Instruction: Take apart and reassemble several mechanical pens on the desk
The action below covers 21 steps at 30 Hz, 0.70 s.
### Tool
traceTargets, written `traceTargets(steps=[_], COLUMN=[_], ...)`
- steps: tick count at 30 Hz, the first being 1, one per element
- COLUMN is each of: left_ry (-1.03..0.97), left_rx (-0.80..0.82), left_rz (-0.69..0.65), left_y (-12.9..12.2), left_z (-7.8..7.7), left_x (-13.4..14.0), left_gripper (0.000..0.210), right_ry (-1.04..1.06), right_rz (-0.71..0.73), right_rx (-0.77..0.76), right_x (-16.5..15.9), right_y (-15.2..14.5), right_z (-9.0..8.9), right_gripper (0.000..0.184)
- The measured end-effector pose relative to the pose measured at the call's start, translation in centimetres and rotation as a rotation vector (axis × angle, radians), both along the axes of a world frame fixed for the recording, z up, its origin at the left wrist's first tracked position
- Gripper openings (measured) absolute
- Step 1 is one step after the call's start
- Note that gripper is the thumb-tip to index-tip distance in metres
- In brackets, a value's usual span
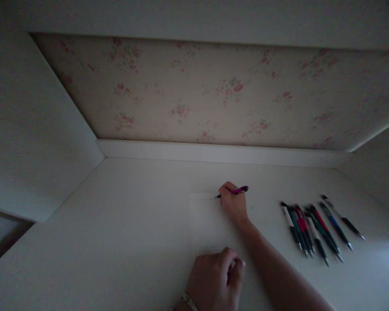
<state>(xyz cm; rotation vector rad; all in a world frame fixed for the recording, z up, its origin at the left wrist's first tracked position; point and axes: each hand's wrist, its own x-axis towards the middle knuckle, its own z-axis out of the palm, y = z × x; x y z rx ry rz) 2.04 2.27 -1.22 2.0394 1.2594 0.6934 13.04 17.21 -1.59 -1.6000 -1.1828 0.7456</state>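
A pen point(240, 189) with a purple and black barrel is gripped in my right hand point(232, 203). Its tip touches a sheet of white paper point(202, 224) near the top edge, at the end of a faint line of small marks. The paper barely stands out from the white surface under it. Lower down, my left hand point(214, 276) lies loosely curled at the bottom of the sheet, fingers folded in, with nothing seen in them. A bracelet point(189, 301) circles that wrist.
To the right of my right forearm, several pens lie side by side on the white desk point(123, 224), among them a blue pen point(335, 225) and a white and black pen point(343, 219). White panels and a floral back wall point(194, 90) enclose the desk.
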Motion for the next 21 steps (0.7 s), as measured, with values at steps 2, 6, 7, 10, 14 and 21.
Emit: traceTargets(steps=[2,6,7,10,14,21], left_ry=[-0.005,-0.007,-0.008,-0.007,-0.008,-0.002], left_rx=[0.004,0.010,0.011,0.006,-0.005,0.001], left_rz=[-0.005,-0.006,-0.010,-0.014,-0.008,-0.005], left_y=[-0.01,-0.04,-0.03,0.04,0.12,-0.10], left_z=[-0.08,-0.17,-0.15,0.03,0.20,-0.29], left_x=[-0.02,-0.06,-0.07,-0.10,-0.12,-0.07], left_gripper=[0.021,0.019,0.019,0.018,0.019,0.019], right_ry=[-0.003,-0.004,-0.004,-0.007,-0.013,0.024], right_rz=[-0.001,0.011,0.011,-0.002,-0.010,-0.040], right_rx=[-0.003,-0.007,-0.007,-0.003,0.011,0.025], right_x=[-0.04,-0.09,-0.09,-0.12,-0.13,-0.03], right_y=[0.06,0.06,0.03,-0.13,-0.26,-0.17], right_z=[-0.14,-0.28,-0.24,0.08,0.39,0.07], right_gripper=[0.015,0.015,0.015,0.015,0.016,0.016])
